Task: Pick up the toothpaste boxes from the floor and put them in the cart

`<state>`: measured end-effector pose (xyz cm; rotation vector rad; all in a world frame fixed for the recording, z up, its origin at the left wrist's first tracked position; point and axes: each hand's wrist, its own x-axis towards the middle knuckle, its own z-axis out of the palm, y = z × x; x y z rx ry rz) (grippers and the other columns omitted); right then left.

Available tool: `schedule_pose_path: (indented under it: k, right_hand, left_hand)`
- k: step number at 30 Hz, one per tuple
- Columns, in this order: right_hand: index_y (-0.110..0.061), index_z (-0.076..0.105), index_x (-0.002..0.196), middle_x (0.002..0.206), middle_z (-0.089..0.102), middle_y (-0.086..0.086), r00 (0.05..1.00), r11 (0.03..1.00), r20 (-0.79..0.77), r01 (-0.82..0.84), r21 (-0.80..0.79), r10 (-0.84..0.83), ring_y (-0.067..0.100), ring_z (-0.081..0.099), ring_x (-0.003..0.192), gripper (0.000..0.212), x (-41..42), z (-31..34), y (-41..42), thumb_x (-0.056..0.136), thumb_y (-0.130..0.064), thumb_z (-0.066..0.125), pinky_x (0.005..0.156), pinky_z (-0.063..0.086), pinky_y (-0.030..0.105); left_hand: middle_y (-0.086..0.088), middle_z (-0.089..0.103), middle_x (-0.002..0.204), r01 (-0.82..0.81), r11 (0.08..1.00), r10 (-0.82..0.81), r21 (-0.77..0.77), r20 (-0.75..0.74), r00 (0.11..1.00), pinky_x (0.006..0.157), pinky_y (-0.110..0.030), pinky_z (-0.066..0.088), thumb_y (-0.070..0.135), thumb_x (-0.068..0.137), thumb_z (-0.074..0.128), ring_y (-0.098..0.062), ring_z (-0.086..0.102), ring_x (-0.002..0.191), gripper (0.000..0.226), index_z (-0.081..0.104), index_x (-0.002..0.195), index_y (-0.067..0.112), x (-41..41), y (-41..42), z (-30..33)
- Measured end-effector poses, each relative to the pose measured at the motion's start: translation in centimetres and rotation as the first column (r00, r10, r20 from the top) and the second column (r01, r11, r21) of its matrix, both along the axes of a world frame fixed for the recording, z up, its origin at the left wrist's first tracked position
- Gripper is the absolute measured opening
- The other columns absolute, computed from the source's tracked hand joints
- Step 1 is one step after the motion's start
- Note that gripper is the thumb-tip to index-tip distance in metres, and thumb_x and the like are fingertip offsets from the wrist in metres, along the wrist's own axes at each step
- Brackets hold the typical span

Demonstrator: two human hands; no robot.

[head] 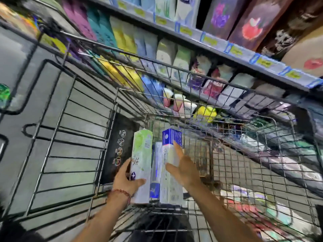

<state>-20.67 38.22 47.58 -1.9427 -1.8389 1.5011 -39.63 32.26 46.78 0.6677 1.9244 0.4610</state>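
My left hand [126,179] grips the green toothpaste box [142,165]; my right hand [182,167], fingers straight, presses the blue-and-white toothpaste boxes [170,172] inside the cart [244,154].

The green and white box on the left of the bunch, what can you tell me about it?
The green and white box is a long, slim carton, seemingly printed cardboard: pale green at the far end, white toward the near end, with a purple plus mark low on its face. It points away from the person, over the wire cart. The left hand grips its near end, thumb across the front. Its right side lies against a blue and white box. The print is too blurred to read.
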Motion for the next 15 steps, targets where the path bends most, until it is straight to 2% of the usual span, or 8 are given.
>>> schedule_pose_path:
  k: [1,4,6,8,9,10,12,15]
  right_hand:
    - [-0.038,0.004,0.150,0.073,0.050,0.007,1.000,1.000,0.005,-0.011,-0.015,0.012,0.013,0.040,0.046,0.082,-0.7,-0.9,-0.2,0.089,-0.035,0.059,0.049,0.033,0.026]
    - [-0.037,-0.007,0.148,0.102,0.053,0.014,0.999,0.998,-0.006,-0.036,-0.045,0.035,0.010,0.044,0.054,0.087,-2.3,-3.0,-1.0,0.091,-0.032,0.058,0.048,0.031,0.023]
    - [-0.034,-0.002,0.150,0.127,0.052,0.018,1.000,0.998,-0.027,-0.012,-0.066,0.010,0.020,0.058,0.074,0.086,-3.2,-4.0,-1.6,0.090,-0.028,0.060,0.055,0.033,0.024]
    - [-0.034,0.000,0.151,0.130,0.050,0.020,0.999,0.996,0.040,-0.008,-0.088,0.011,0.031,0.061,0.093,0.085,-4.0,-5.2,-2.2,0.090,-0.030,0.059,0.061,0.036,0.026]
    - [-0.033,0.000,0.151,0.124,0.053,0.020,0.995,0.995,0.096,-0.026,-0.100,0.035,0.033,0.061,0.093,0.084,-4.3,-5.8,-2.4,0.090,-0.031,0.058,0.061,0.038,0.027]
    - [-0.031,0.000,0.151,0.117,0.056,0.020,0.987,0.992,0.144,-0.050,-0.116,0.066,0.033,0.061,0.092,0.082,-4.5,-6.2,-2.6,0.090,-0.029,0.055,0.059,0.038,0.028]
    - [-0.025,0.003,0.152,0.117,0.055,0.020,0.980,0.990,0.184,-0.053,-0.132,0.077,0.033,0.060,0.093,0.078,-4.5,-6.3,-2.5,0.090,-0.024,0.052,0.057,0.035,0.028]
    - [-0.018,0.016,0.150,0.130,0.047,0.018,0.986,0.994,0.157,-0.031,-0.101,0.046,0.031,0.051,0.112,0.069,-3.7,-4.6,-1.3,0.091,-0.023,0.051,0.078,0.044,0.032]
  left_hand:
    - [-0.007,0.058,0.116,0.001,1.000,-0.001,-0.020,0.002,1.000,0.088,-0.034,0.049,-0.003,0.064,0.081,-0.021,0.052,0.097,0.087,0.042,0.138,0.020,0.0,-0.2,-0.5]
    - [-0.003,0.054,0.119,0.061,0.997,-0.062,-0.037,-0.030,0.998,0.082,-0.022,0.043,-0.006,0.067,0.078,-0.015,0.049,0.094,0.082,0.043,0.137,0.020,0.1,-0.7,-1.8]
    - [-0.009,0.050,0.127,0.107,0.992,-0.112,-0.065,-0.076,0.991,0.077,-0.017,0.043,0.001,0.070,0.078,-0.016,0.050,0.095,0.083,0.041,0.139,0.027,0.2,-0.9,-2.8]
    - [-0.012,0.048,0.122,0.182,0.976,-0.198,-0.121,-0.133,0.971,0.068,-0.008,0.041,0.007,0.074,0.074,-0.018,0.052,0.090,0.084,0.033,0.143,0.034,0.4,-1.2,-3.4]
    - [-0.013,0.048,0.118,0.179,0.974,-0.199,-0.141,-0.147,0.969,0.070,-0.011,0.044,0.008,0.075,0.072,-0.020,0.054,0.085,0.085,0.029,0.144,0.036,0.6,-1.2,-3.5]
    - [-0.013,0.049,0.116,0.157,0.975,-0.181,-0.155,-0.153,0.971,0.078,-0.021,0.050,0.008,0.075,0.071,-0.023,0.057,0.084,0.087,0.027,0.145,0.037,0.7,-1.0,-3.7]
    - [-0.014,0.050,0.119,0.118,0.979,-0.146,-0.168,-0.167,0.975,0.092,-0.035,0.049,0.011,0.076,0.070,-0.029,0.061,0.094,0.085,0.026,0.146,0.031,1.0,-0.4,-3.4]
    - [-0.013,0.054,0.121,0.168,0.980,-0.185,-0.104,-0.188,0.964,0.091,-0.036,0.049,0.020,0.078,0.064,-0.030,0.061,0.098,0.063,0.041,0.137,0.021,0.8,1.2,-2.4]
